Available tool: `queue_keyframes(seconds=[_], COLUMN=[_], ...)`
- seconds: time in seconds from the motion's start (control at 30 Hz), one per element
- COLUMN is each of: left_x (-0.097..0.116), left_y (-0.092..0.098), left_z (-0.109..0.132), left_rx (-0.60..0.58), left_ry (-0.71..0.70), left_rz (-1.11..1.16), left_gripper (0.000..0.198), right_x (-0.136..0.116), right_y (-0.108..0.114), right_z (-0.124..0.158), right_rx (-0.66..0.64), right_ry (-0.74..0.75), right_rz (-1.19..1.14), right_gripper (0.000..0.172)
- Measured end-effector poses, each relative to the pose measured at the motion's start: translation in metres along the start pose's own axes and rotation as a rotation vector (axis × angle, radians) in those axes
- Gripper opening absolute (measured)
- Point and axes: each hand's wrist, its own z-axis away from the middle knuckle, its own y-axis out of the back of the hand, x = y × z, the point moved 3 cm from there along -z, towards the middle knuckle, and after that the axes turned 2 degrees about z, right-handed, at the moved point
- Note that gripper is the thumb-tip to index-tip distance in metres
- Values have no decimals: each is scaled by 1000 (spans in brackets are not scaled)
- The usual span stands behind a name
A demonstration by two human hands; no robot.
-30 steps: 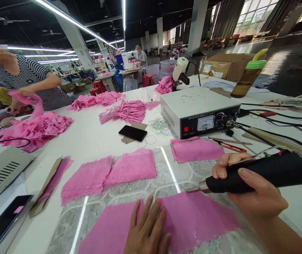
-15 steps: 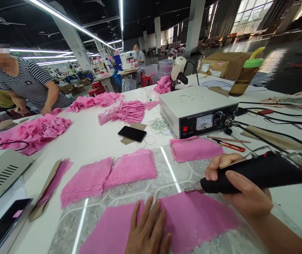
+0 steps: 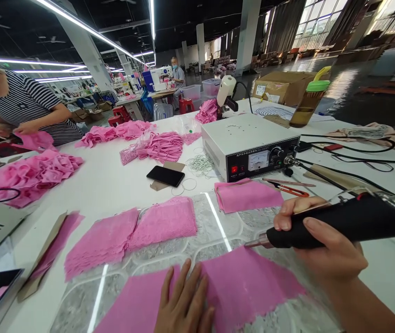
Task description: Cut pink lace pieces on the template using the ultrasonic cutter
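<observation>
At the bottom centre of the frame the left hand [image 3: 183,307] lies flat, fingers released and spread, on the pink cloth [image 3: 249,286], which lies on the desk [image 3: 114,171] in the lower middle. At the lower right, the right hand [image 3: 325,252] has its fingers clenched around the black tool [image 3: 343,221], whose metal tip points left, just over the cloth's upper edge. Behind them, mid-frame, sit a white machine [image 3: 249,138] and a phone [image 3: 165,175].
</observation>
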Motion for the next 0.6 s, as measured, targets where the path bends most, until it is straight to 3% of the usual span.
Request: queue_keyframes(seconds=[0.3,0.47,0.6], left_x=[-3,-6,-5], left_y=[-5,-7,-2], left_z=[3,7,4], left_rx=[48,62,57], left_ry=[0,-49,-79], left_rz=[-2,-34,6], left_gripper=[28,33,30], right_x=[2,-12,-16], right_y=[0,11,26], right_z=[-2,-1,5], right_rx=[-88,-6,56], right_ry=[44,74,17], right_rz=[10,-30,-31], right_gripper=[7,7,8])
